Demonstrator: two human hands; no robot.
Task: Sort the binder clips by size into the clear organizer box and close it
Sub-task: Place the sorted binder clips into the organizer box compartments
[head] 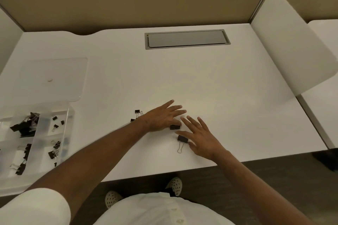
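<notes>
The clear organizer box (70,113) lies open at the left edge of the white desk, with several black binder clips in its compartments; its lid (54,78) lies flat behind it. My left hand (162,117) rests flat on the desk, fingers spread, its thumb touching a black clip (174,127). Just to the right, my right hand (199,137) is spread flat, its thumb touching a larger black clip (182,139) with wire handles pointing toward me. Two small clips (137,112) lie behind my left wrist.
A grey cable hatch (187,39) is set in the desk's far side. Tan partition panels stand behind, and a white divider (289,42) rises on the right. The desk's front edge (164,175) runs just before my feet.
</notes>
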